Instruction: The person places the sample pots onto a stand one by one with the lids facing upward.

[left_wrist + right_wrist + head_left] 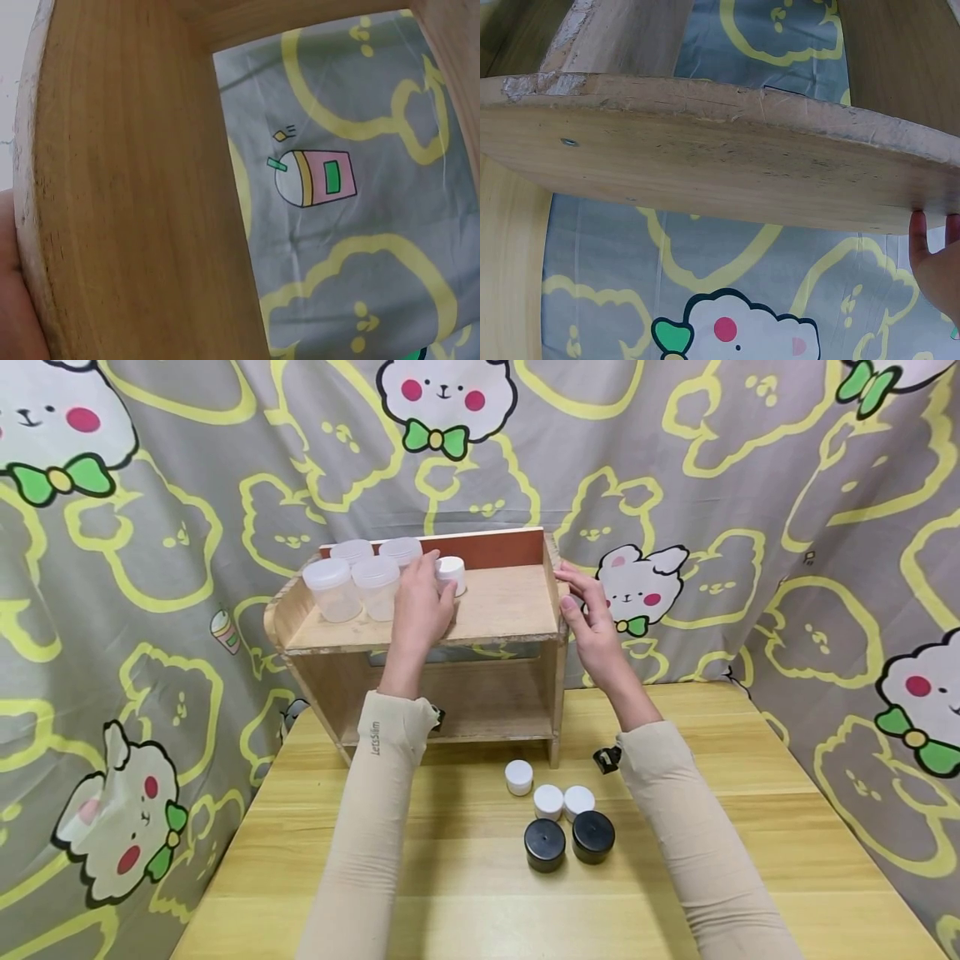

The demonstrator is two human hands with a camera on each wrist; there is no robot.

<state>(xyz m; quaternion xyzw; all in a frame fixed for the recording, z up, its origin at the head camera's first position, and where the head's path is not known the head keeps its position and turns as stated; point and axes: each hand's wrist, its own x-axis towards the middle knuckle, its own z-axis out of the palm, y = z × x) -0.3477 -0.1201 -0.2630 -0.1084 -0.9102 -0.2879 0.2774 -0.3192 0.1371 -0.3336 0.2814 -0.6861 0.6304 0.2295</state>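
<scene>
Pinching the white jar point(453, 570) toward the back edge of the shelf point(510, 606), the left hand point(424, 602) likely has something light, stiff and slick, best taken round its sides, while the right hand point(596, 631), fingers loose, touches the right edge.

Brightly lit, yellowish wood-grained table point(480, 914) noted. Grey curtain point(555, 452), printed with white cartoon animals and yellow outlines, hung behind table and along both its sides.

Small dark lettering point(377, 738) running lengthwise along the left sleeve point(371, 827) reads "LetsSlim".
</scene>
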